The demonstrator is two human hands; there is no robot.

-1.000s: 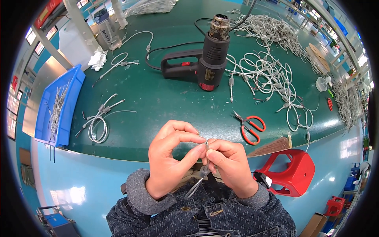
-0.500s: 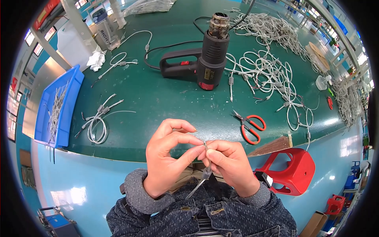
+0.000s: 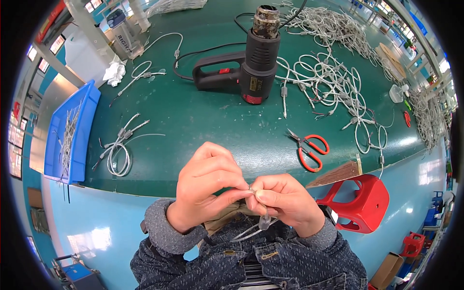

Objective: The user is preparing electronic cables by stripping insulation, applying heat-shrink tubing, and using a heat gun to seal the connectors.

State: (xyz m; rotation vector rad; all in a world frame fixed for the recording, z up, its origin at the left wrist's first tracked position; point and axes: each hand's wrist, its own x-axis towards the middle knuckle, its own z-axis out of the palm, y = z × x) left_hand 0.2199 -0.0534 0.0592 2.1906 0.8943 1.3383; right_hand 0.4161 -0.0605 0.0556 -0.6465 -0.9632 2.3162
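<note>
Pinching the bared end of a thin grey cable (image 3: 251, 229) between both sets of fingertips, the person holds it close to the chest, just off the near edge of the table (image 3: 203, 121), presumably so the fine wire tips sit in plain sight. The left hand (image 3: 205, 186) and right hand (image 3: 285, 203) meet thumb to thumb, fingers narrowed on the wire; the slack, with a small clear sleeve, hangs into the lap. Red scissors (image 3: 309, 150) lie nearest the right hand. A heat gun (image 3: 251, 67) stands nozzle-up farther back, clear of the cables. One finished-looking coil (image 3: 118, 152) rests left, beside a blue bin (image 3: 72, 130).
</note>
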